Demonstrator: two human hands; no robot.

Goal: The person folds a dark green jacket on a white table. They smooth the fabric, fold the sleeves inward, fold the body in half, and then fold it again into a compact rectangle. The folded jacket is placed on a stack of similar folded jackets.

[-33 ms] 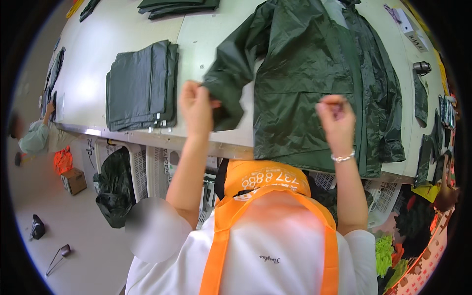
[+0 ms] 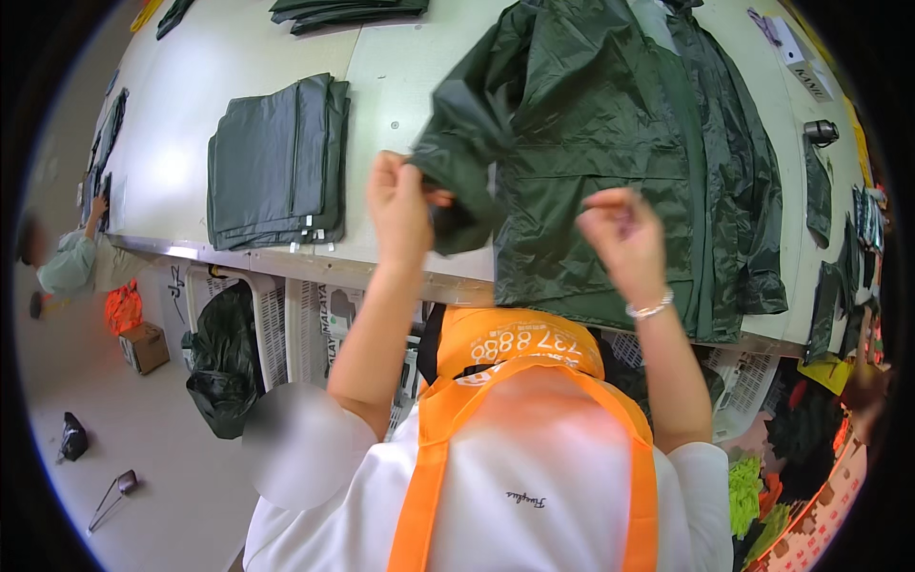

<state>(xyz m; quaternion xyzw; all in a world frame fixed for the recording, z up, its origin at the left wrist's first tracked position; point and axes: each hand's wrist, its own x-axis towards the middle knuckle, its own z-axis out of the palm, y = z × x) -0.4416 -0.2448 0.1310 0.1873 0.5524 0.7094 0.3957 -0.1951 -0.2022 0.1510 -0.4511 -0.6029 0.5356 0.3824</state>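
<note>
Across the pale worktable (image 2: pixel 372 86) in front of me lies a dark green jacket (image 2: pixel 596 143), spread out to the near edge. My left hand (image 2: pixel 398 210) has its fingers closed on the end of one sleeve (image 2: pixel 465 129), lifting it. My right hand (image 2: pixel 624 243) is over the jacket's front, fingers half curled; I cannot tell whether they touch or grip anything. Left of the jacket sits a folded dark green stack (image 2: pixel 272 167); toward the right rim lies a white box (image 2: pixel 801 57). Below the table, dark green material (image 2: pixel 227 357) bulges from a white crate (image 2: pixel 271 334).
</note>
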